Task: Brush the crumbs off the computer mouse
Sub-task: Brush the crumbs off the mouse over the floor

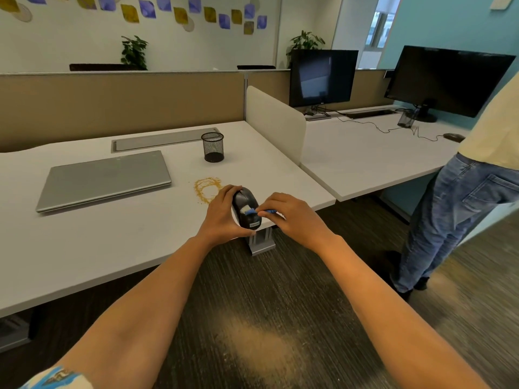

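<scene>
My left hand [222, 213] grips a black computer mouse [247, 204] and holds it lifted and tilted above the near edge of the white desk [112, 242]. My right hand [292, 217] pinches a small blue brush [259, 211] whose white bristles rest against the mouse's top. A ring of yellow-brown crumbs [206, 188] lies on the desk just behind the mouse.
A shut grey laptop [104, 179] lies at the left of the desk and a black mesh pen cup [212, 147] stands behind the crumbs. A white divider [275, 122] separates a second desk with two monitors [323, 77]. A person in jeans [455, 214] stands at the right.
</scene>
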The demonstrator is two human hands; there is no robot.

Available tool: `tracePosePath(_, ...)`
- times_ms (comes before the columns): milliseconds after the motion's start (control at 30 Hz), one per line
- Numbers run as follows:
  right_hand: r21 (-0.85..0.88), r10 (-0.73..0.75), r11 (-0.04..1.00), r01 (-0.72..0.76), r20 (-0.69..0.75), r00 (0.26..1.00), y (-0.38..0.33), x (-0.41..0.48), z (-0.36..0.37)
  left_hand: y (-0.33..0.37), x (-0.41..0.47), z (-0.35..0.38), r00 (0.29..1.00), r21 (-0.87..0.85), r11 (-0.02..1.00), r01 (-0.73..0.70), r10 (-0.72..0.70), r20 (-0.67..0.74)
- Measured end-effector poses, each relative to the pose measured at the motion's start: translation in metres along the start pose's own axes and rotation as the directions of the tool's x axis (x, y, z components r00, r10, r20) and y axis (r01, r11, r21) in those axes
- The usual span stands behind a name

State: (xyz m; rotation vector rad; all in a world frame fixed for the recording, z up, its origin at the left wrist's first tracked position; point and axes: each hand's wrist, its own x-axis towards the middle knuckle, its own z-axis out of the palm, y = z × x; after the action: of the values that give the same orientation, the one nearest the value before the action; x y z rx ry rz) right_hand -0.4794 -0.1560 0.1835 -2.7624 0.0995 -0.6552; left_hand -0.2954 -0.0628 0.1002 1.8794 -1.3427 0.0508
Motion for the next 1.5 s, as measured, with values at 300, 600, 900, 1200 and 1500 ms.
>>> tracePosePath(300, -0.003, 0.026, 1.000, -0.026, 0.002, 1.000, 0.009, -0.011, -0.007, -0.003, -0.001, 0.006, 1.000, 0.020, 1.000, 0.012, -0.012, 0.021)
tracePosePath(600, 0.079, 0.051, 0.996, -0.045, -0.086, 0.995, 0.003, 0.007, 0.003, 0.004, 0.000, 0.005, 1.000, -0.036, 0.999, 0.030, -0.030, 0.004)
tracePosePath(900, -0.029, 0.016, 0.999, -0.014, 0.084, 0.996, 0.023, -0.027, 0.014, -0.005, -0.005, 0.002, 0.997, -0.035, 0.996, 0.076, -0.077, -0.012)
tracePosePath(1200, 0.350, 0.336, 0.908, -0.230, -0.282, 0.899, 0.028, 0.013, 0.002, 0.005, -0.006, 0.008, 1.000, -0.021, 1.000, -0.001, 0.002, 0.026)
tracePosePath(1500, 0.278, 0.384, 0.900, -0.336, -0.142, 0.912, 0.027, 0.040, 0.004, 0.012, -0.011, 0.008, 0.999, -0.029, 0.999, -0.039, 0.040, 0.029)
